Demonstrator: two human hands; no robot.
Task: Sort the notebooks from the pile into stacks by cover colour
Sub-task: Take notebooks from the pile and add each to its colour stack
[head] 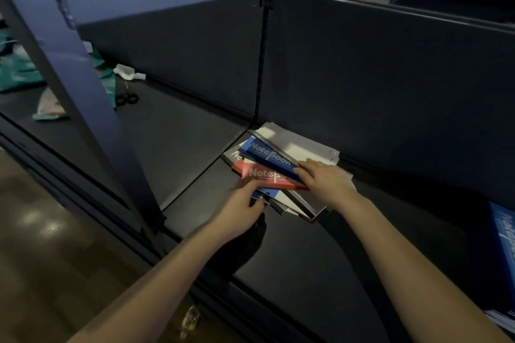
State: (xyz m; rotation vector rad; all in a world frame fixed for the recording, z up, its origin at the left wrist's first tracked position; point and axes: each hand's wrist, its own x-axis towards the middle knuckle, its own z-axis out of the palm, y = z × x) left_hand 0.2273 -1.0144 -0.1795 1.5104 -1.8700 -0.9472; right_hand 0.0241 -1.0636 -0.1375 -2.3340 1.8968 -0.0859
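Fanned pile of thin card-cover notebooks on dark metal shelf, between hands. Left hand pinches near edge, likely steadying pile. Right hand, laid flat, presses top blue notebook, likely bound for blue stack to its right.

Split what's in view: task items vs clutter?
Job: notebook pile, blue notebook on top, red notebook, blue stack at right edge, left hand, right hand.
Lying about: scissors, white wad, teal cloth.
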